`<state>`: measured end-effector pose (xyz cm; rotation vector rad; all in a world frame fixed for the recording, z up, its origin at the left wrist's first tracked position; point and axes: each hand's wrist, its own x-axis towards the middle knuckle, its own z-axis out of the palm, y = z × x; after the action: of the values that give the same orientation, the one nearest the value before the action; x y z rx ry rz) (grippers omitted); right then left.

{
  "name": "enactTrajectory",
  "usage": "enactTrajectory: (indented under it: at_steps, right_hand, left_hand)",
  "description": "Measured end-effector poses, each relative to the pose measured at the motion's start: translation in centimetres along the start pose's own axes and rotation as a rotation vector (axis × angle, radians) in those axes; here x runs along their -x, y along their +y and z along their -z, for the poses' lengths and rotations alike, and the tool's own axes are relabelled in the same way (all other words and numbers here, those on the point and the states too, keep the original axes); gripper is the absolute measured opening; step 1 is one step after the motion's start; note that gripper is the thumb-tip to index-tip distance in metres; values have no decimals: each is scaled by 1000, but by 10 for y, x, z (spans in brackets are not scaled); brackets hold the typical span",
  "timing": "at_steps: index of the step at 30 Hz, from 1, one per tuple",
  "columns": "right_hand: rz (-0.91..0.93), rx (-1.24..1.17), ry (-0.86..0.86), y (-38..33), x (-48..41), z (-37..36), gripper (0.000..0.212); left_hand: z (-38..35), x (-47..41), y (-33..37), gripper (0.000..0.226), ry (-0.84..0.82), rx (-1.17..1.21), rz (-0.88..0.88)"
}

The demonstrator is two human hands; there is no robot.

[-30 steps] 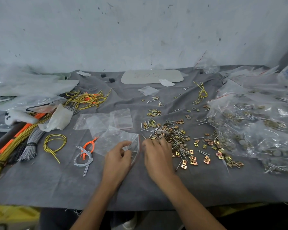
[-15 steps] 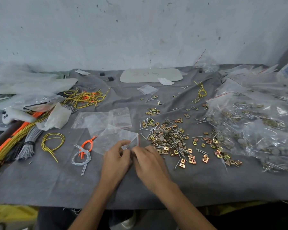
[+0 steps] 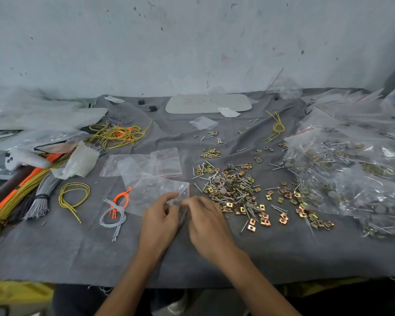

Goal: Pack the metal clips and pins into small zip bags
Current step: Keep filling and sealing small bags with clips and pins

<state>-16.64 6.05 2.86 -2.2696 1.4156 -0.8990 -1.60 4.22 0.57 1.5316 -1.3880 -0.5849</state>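
Note:
A small clear zip bag [image 3: 155, 190] lies on the grey cloth [image 3: 55, 247] in front of me. My left hand [image 3: 161, 221] pinches its near right edge at the mouth. My right hand [image 3: 205, 222] has its fingers curled at the bag's mouth beside the left hand; what they hold is hidden and blurred. A heap of brass clips and silver pins [image 3: 233, 190] lies just right of my hands. More loose clips [image 3: 306, 210] are scattered farther right.
Two empty zip bags [image 3: 144, 163] lie behind the held one. Filled bags of clips and pins [image 3: 356, 174] pile up at the right. Yellow, orange and grey cord bundles [image 3: 32, 192], loose cord loops [image 3: 74, 195] and a white controller [image 3: 24, 158] sit at the left.
My right hand has left the heap of clips and pins and moved left to the bag's mouth, meeting my left hand. The left hand keeps its hold on the bag.

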Motion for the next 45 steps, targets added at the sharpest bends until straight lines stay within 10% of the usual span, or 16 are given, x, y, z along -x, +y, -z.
enactTrajectory:
  at_steps: [5, 17, 28, 45]
  right_hand:
    - [-105, 230, 283, 15, -20, 4, 15]
    - [-146, 542, 60, 28, -61, 0, 24]
    - [-184, -237, 323, -12, -23, 4, 11]
    - [-76, 201, 140, -10, -14, -20, 13]
  left_hand:
    - [0, 1, 4, 42, 8, -33, -8]
    - [1, 1, 6, 42, 1, -18, 20]
    - [3, 1, 5, 41, 10, -40, -12]
    - [0, 4, 7, 50, -35, 41, 6]
